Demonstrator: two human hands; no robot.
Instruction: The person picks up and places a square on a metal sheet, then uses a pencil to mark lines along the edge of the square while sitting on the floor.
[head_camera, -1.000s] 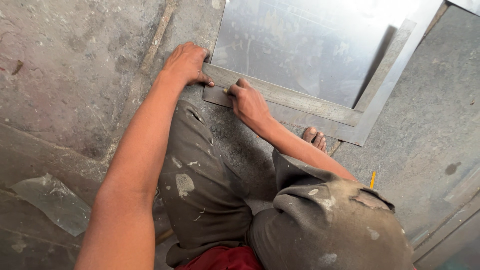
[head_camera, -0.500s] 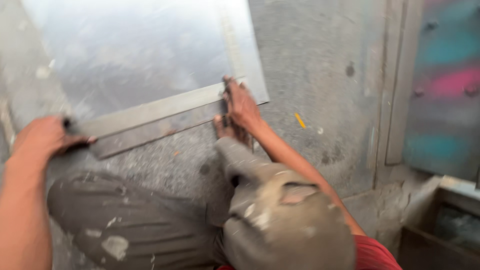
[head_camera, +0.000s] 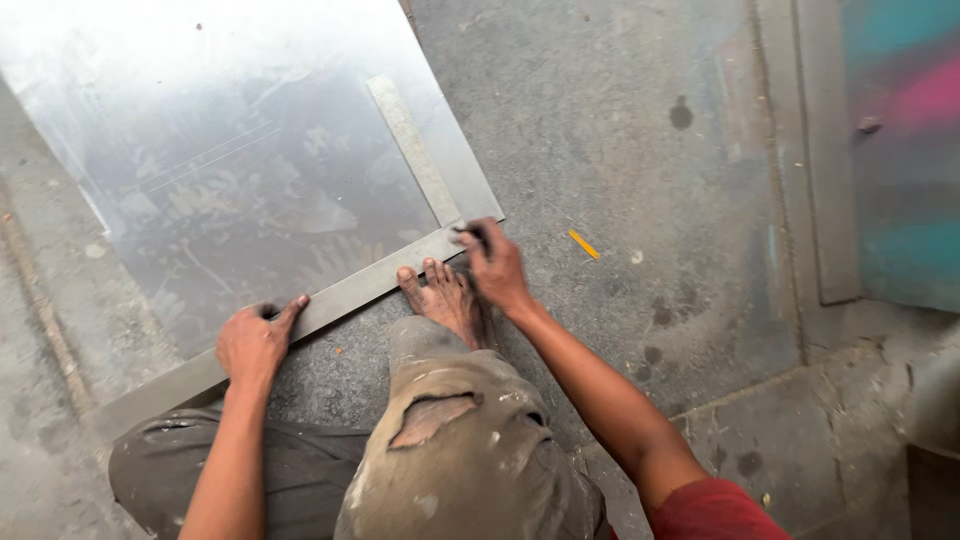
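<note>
My left hand (head_camera: 252, 343) presses flat on the steel square (head_camera: 330, 303) over the metal sheet (head_camera: 200, 170); right hand (head_camera: 493, 265) fingers clench a dark marking tool (head_camera: 470, 232) at its corner.

We see a rough grey concrete floor (head_camera: 620, 130), stained with dark spots and pale smears, carrying everything here. A large shiny metal sheet (head_camera: 220, 170) lies flat on it, taking up the upper left. A long flat metal strip (head_camera: 300, 320) rests along the sheet's near edge, running diagonally, and a shorter ruler-like strip (head_camera: 412, 148) lies on the sheet, meeting it at a corner. A small yellow piece (head_camera: 583, 244), perhaps a pencil stub, lies on bare concrete well right of the sheet. A bare foot (head_camera: 445, 300) rests on the floor, toes touching the long strip
</note>
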